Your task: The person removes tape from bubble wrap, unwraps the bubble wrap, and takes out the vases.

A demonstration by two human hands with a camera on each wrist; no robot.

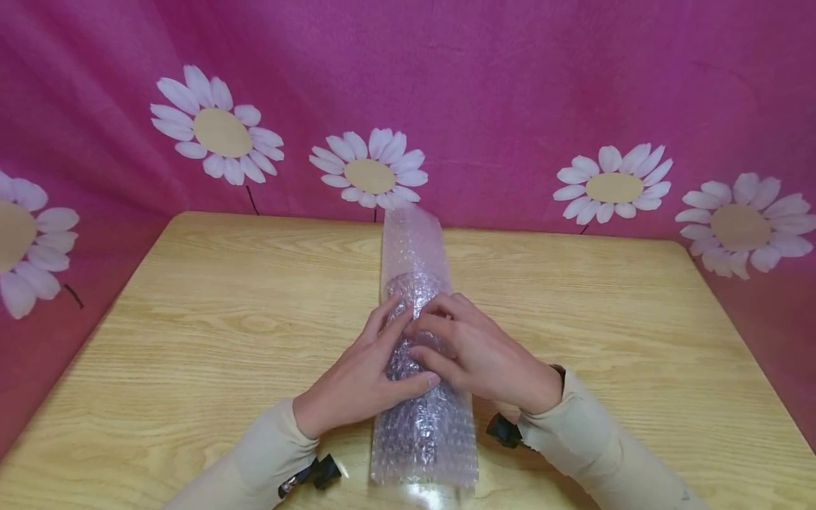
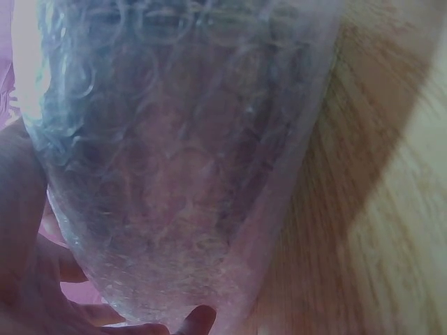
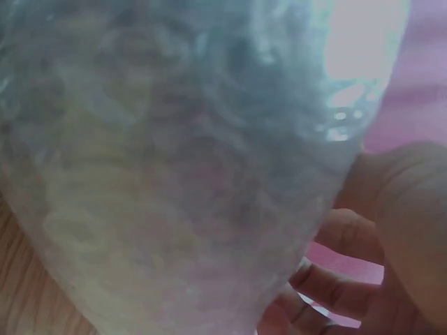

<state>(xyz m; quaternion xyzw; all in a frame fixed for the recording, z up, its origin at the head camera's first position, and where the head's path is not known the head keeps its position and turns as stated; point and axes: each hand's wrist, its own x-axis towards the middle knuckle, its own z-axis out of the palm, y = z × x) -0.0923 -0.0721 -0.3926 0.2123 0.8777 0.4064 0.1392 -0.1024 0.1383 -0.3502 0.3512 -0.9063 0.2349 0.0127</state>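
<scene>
A long roll of clear bubble wrap (image 1: 423, 439) lies lengthwise on the table, wrapped around something whose kind cannot be made out. Its far end (image 1: 414, 237) looks flatter and paler. My left hand (image 1: 357, 382) rests on its left side, fingers stretched out along the top and thumb lying across it. From the right, my right hand (image 1: 487, 354) touches the top with loosely bent fingers, thumb and index apart. Both wrist views are filled by the bubble wrap (image 2: 174, 160), with fingertips (image 2: 199, 319) at its edge. Fingers (image 3: 349, 234) also show beside the wrap in the right wrist view.
The wooden table (image 1: 255, 304) spreads to both sides of the wrap. Behind it hangs a pink cloth (image 1: 484, 92) printed with white daisies. Something clear and shiny (image 1: 427, 494) shows at the near end of the wrap. Small black devices (image 1: 506, 430) sit at the wrists.
</scene>
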